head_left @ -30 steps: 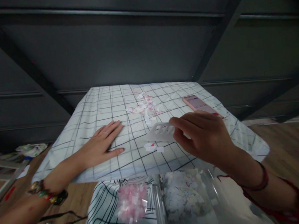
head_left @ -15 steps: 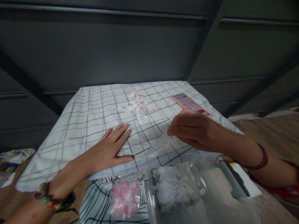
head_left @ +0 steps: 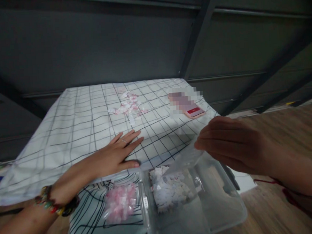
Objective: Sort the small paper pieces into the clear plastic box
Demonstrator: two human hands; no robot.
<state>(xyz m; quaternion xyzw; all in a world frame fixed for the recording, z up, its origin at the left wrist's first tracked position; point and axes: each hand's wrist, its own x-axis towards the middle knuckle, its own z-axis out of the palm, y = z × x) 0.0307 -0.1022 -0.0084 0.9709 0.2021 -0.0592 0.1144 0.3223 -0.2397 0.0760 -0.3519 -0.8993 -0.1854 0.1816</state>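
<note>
My left hand (head_left: 121, 150) lies flat near the front edge of the checked cloth (head_left: 85, 120), its fingers spread and nothing in them. My right hand (head_left: 225, 144), raised above the table's front right, pinches a thin see-through plastic bag (head_left: 184, 159). The bag slants down to the left, over an open clear plastic box (head_left: 144, 205). In that box are many white paper scraps (head_left: 172, 191). Beyond my left hand, a loose heap of pink and white scraps (head_left: 129, 106) lies on the cloth.
A phone in a pink case (head_left: 193, 111) lies at the right side of the cloth. A clear packet of pink pieces (head_left: 121, 202) sits on the striped seat (head_left: 88, 218), left of the box. Dark panels (head_left: 102, 46) stand behind the table.
My right hand has moved right and toward me with the plastic bag, which now hangs over the box. My left hand stays flat on the cloth. The camera view has shifted somewhat.
</note>
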